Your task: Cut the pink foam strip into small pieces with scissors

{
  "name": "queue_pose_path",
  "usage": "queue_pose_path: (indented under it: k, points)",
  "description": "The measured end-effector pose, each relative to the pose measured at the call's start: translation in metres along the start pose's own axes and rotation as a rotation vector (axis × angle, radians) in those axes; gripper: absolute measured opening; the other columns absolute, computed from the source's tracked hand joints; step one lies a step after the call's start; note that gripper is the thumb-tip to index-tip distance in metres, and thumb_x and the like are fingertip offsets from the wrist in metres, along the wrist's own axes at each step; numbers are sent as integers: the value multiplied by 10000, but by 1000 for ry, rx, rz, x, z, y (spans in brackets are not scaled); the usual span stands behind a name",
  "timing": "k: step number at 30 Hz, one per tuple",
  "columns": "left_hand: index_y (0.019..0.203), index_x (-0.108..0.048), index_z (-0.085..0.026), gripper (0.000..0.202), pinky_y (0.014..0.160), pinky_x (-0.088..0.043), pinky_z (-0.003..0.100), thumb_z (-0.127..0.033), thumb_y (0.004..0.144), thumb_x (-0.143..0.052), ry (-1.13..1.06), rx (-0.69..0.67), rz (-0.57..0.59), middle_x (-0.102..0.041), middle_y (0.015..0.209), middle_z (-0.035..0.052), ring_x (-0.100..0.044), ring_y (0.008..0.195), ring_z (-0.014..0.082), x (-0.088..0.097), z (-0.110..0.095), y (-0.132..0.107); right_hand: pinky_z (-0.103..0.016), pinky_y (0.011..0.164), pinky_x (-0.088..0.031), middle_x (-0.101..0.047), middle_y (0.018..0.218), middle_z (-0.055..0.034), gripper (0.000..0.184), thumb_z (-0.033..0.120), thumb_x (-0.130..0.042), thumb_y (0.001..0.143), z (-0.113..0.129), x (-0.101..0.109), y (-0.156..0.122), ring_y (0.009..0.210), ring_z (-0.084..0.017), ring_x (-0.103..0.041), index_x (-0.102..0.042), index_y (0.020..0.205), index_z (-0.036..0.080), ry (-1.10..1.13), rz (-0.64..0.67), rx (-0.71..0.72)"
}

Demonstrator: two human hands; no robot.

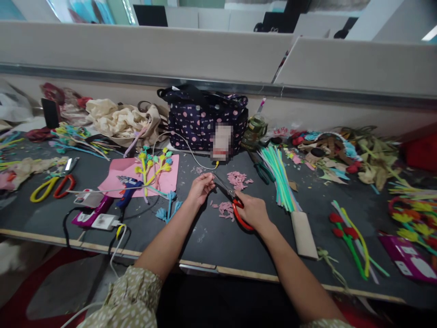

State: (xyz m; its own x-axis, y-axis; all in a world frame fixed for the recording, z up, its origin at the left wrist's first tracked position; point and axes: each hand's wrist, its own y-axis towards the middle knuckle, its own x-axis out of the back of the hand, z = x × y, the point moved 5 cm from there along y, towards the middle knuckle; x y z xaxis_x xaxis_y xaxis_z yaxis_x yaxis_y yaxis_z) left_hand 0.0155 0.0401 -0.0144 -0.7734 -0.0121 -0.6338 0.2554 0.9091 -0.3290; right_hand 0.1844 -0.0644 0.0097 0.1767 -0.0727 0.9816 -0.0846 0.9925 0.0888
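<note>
Red-handled scissors slant from the curled right hand.

The person's right hand grips metal scissors with red handles, the blades pointing toward the left hand, whose fingers are gathered at the blade tips; whatever they pinch is too small to tell. Two loose heaps of short pink pieces lie on the dark grey tabletop near the scissors. Behind stands a navy printed fabric bag; rightward lies a bundle of green and pale stems, leftward a blue glue gun partly over a pink sheet.
</note>
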Motion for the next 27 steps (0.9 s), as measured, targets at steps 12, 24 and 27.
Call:
queue_pose_path:
  k: [12, 24, 27]
  points:
    - [804, -624, -111, 215, 562, -533, 186, -130, 669, -790, 16, -49, 2, -695, 785, 38, -611, 572, 70, 1, 0, 2, -272, 773, -437, -691, 1135, -105, 485, 266, -477, 885, -5, 10, 1, 999, -211, -638, -476, 1361, 170, 4, -32, 22]
    - [896, -667, -125, 332, 573, -523, 168, -154, 610, -834, 40, -133, 10, -635, 723, -10, -585, 564, 53, 0, -5, 2, -258, 709, -438, -702, 1099, -68, 480, 320, -512, 870, -13, 4, 2, 944, -196, -646, -533, 1342, 234, -59, -105, -44]
    - [891, -675, -125, 321, 573, -510, 164, -193, 621, -834, 80, -193, 4, -626, 736, -12, -571, 567, 46, 0, -8, 1, -253, 728, -440, -705, 1084, -66, 463, 290, -502, 869, -13, 3, 2, 952, -191, -640, -546, 1326, 231, -49, -112, -36]
